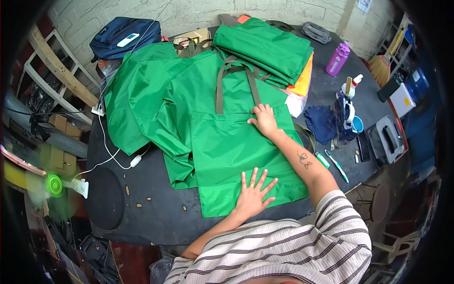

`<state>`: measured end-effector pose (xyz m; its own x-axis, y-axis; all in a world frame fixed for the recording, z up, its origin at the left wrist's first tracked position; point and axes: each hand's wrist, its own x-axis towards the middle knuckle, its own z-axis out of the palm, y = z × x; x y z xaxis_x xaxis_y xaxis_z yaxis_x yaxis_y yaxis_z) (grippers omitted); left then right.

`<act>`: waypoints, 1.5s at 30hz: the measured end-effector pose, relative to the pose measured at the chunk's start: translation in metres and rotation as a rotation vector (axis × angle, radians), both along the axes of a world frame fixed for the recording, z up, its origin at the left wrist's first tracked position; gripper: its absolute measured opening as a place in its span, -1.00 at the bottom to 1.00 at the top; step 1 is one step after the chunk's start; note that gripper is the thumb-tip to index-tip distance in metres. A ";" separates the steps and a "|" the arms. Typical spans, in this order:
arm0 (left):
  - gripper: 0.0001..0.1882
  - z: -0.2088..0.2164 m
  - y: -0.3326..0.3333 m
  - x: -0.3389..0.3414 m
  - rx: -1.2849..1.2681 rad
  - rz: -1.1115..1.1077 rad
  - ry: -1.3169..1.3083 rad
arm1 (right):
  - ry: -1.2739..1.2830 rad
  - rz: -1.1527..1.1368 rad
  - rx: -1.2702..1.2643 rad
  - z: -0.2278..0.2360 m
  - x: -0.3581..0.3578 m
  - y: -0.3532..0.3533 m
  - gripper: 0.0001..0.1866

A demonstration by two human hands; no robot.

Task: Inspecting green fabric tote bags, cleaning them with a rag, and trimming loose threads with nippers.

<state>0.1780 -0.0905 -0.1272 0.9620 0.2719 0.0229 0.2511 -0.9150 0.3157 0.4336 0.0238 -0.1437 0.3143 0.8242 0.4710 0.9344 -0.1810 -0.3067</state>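
Observation:
A green tote bag [231, 149] lies flat on the dark table in front of me, its grey-green webbing handle [219, 90] looping away from its top edge. My left hand [252, 196] rests palm down on the lower part, fingers spread. Farther up, my right hand [265, 121] lies on the bag's top edge by the handle's right end, thumb apart from the slightly bent fingers; nothing shows in its grasp. More green bags [151, 90] lie rumpled to the left and behind. A folded green stack [265, 49] sits at the back.
Right of the bag are a dark blue cloth [321, 124], a toothbrush [336, 165], a green-white tube [322, 159] and a purple bottle [337, 59]. A blue backpack [125, 38] stands back left. A white cable [101, 135] crosses the left side near a blurred green fan [54, 185].

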 end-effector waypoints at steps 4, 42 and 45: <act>-0.37 -0.001 0.000 0.000 0.023 0.003 -0.012 | 0.007 0.009 0.011 0.006 0.000 0.000 -0.59; -0.36 -0.007 0.002 0.004 0.023 0.005 -0.017 | -0.150 -0.023 -0.282 0.021 0.000 0.015 -0.70; -0.36 -0.010 0.001 0.005 0.024 0.010 -0.031 | 0.053 0.023 -0.314 0.031 0.004 0.020 -0.83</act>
<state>0.1825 -0.0891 -0.1370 0.9580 0.2804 0.0593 0.2506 -0.9200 0.3012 0.4379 0.0438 -0.1125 0.3114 0.9339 0.1757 0.9236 -0.2540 -0.2870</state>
